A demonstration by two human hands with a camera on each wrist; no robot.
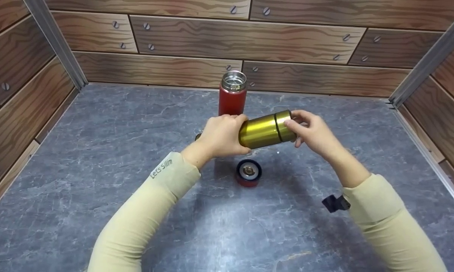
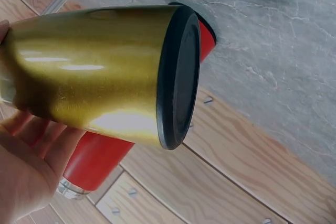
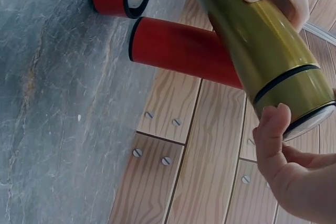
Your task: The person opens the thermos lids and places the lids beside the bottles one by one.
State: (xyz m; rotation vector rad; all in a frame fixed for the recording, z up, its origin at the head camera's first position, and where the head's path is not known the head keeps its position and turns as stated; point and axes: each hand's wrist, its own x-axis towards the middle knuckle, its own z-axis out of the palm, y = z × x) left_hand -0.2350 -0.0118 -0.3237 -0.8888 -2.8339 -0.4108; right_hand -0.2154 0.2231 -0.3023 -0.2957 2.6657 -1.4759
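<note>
A gold thermos flask (image 1: 261,131) is held up above the table, tilted, its capped end toward the right. My left hand (image 1: 222,136) grips it round the body. At the other end, my right hand (image 1: 314,135) holds the gold lid (image 3: 299,95) between thumb and fingers; a dark ring separates lid from body. The flask's black base (image 2: 181,77) shows in the left wrist view. Behind my left hand an open red thermos flask (image 1: 232,101) stands upright, its steel mouth uncovered. Its lower part is hidden in the head view.
Nearer me on the table (image 1: 166,234) lies a red lid (image 1: 248,182), its inner side facing up. Wood-patterned walls (image 1: 196,37) enclose the back and both sides. A small black object (image 1: 335,203) sits by the right sleeve.
</note>
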